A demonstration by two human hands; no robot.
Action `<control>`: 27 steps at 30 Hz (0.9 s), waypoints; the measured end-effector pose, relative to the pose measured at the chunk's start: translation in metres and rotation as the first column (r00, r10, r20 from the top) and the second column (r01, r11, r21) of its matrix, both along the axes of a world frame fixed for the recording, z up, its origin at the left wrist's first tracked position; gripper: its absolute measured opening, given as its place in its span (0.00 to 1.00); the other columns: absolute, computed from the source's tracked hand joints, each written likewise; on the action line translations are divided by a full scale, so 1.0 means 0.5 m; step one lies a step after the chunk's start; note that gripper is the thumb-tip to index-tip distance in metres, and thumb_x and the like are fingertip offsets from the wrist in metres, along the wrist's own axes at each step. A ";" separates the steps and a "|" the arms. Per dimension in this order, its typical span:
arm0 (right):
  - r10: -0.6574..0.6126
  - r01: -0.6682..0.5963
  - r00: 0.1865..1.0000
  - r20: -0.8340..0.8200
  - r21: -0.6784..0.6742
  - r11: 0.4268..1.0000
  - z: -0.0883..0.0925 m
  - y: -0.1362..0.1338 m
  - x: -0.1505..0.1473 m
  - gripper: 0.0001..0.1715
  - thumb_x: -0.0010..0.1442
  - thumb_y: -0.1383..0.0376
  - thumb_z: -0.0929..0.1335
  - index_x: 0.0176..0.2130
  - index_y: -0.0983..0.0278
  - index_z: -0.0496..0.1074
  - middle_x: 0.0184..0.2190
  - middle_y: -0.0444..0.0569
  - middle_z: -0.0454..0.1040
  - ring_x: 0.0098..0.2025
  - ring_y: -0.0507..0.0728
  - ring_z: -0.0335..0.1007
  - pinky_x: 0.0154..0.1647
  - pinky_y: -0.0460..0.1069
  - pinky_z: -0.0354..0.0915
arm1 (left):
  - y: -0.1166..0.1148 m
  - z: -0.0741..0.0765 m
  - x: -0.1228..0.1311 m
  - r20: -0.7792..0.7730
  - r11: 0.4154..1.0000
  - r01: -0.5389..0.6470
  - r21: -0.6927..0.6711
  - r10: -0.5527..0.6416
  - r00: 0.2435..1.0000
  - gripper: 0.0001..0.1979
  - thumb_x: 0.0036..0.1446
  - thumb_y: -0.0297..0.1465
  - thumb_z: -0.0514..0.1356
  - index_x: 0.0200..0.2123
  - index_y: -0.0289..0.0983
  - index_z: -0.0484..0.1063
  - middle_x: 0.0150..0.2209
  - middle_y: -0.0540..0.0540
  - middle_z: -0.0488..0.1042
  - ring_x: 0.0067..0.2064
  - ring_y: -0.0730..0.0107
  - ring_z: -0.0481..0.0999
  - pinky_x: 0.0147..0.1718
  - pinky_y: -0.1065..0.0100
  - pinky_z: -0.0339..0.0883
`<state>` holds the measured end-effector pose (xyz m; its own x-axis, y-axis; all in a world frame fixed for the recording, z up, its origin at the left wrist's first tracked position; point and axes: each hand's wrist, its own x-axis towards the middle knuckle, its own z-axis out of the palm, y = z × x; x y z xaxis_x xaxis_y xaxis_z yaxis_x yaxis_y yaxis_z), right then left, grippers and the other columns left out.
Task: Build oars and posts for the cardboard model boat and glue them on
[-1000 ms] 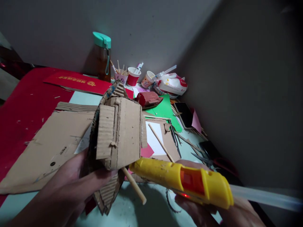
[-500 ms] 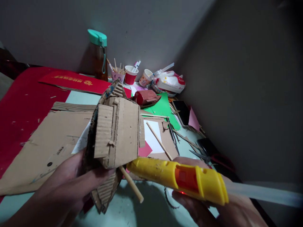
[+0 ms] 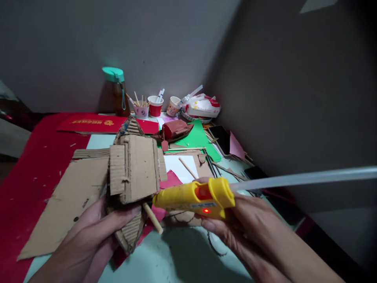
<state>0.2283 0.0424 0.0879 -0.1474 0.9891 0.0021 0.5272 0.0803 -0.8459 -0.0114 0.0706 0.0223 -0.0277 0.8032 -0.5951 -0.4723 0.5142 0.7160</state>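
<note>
My left hand grips a corrugated cardboard model from below, thumb across its lower edge. A wooden stick pokes out of the model's underside. My right hand is wrapped round a yellow hot glue gun whose red light is on. The gun's nozzle touches the model's lower right corner. A clear glue stick juts from the back of the gun toward the right.
Flat cardboard sheets lie on the table at left over a red cloth. A green-lidded bottle, paper cups, green paper, scissors and a dark phone crowd the back corner by the wall.
The view has pulled back and tilted up. The glue gun swung so its rear glue stick now points right and upward, with the nozzle still at the model's corner.
</note>
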 end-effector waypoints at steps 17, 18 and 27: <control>-0.143 -0.084 0.836 -0.530 -0.381 0.921 -0.139 0.073 0.069 0.18 0.54 0.56 0.75 0.37 0.67 0.71 0.34 0.50 0.78 0.26 0.48 0.63 0.28 0.44 0.59 | 0.015 -0.004 -0.020 -0.026 0.997 -0.013 0.081 0.015 1.000 0.31 0.30 0.27 0.80 0.42 0.35 0.78 0.37 0.40 0.81 0.31 0.61 0.78 0.21 0.69 0.76; -0.141 -0.066 0.861 -0.489 -0.382 0.922 -0.140 0.072 0.068 0.17 0.56 0.56 0.74 0.36 0.66 0.70 0.33 0.50 0.78 0.25 0.48 0.63 0.27 0.44 0.59 | 0.015 -0.005 -0.020 -0.032 0.997 -0.007 0.077 0.009 0.999 0.30 0.31 0.26 0.80 0.42 0.35 0.78 0.37 0.40 0.81 0.31 0.61 0.78 0.22 0.69 0.77; -0.068 0.108 0.974 0.216 -0.178 0.978 -0.129 0.075 0.058 0.22 0.66 0.50 0.65 0.31 0.63 0.69 0.30 0.55 0.77 0.32 0.61 0.73 0.29 0.50 0.56 | 0.015 -0.001 -0.017 -0.080 0.993 0.023 0.112 -0.014 0.997 0.20 0.38 0.20 0.72 0.38 0.37 0.79 0.31 0.41 0.83 0.33 0.59 0.82 0.27 0.69 0.81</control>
